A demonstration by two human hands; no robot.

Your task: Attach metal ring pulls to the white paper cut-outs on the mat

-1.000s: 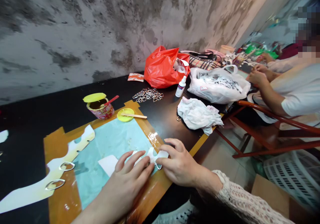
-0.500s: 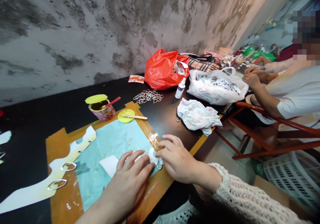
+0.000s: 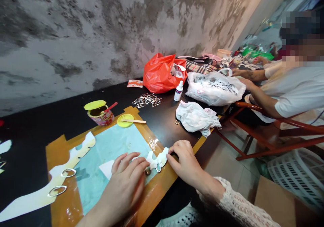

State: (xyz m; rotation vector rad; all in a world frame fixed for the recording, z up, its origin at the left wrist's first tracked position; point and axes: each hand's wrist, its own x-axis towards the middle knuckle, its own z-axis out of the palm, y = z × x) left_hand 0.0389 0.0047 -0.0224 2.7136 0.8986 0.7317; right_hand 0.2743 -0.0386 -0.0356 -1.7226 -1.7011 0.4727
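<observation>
A scalloped white piece (image 3: 161,158) with a metal ring (image 3: 158,168) at its lower edge lies near the right corner of the pale blue sheet (image 3: 121,139). My right hand (image 3: 182,157) pinches the piece's right end between thumb and fingers. Over its left end rests my left hand (image 3: 131,176), its fingers bent close together and pressed on the piece; a small dark metallic object (image 3: 147,171) shows beneath them. On the left, a longer scalloped white strip (image 3: 55,173) carries two pointed oval rings (image 3: 57,190).
Behind the sheet stand an open tub (image 3: 101,115) and a yellow lid (image 3: 125,120) with a wooden stick. Farther back are metal rings (image 3: 146,100), a small bottle (image 3: 178,92), a red bag (image 3: 162,73), a white bag (image 3: 215,88) and a crumpled cloth (image 3: 197,117). A person sits at right.
My right hand has moved right to the end of the white piece, which now shows between my hands. The view has shifted slightly.
</observation>
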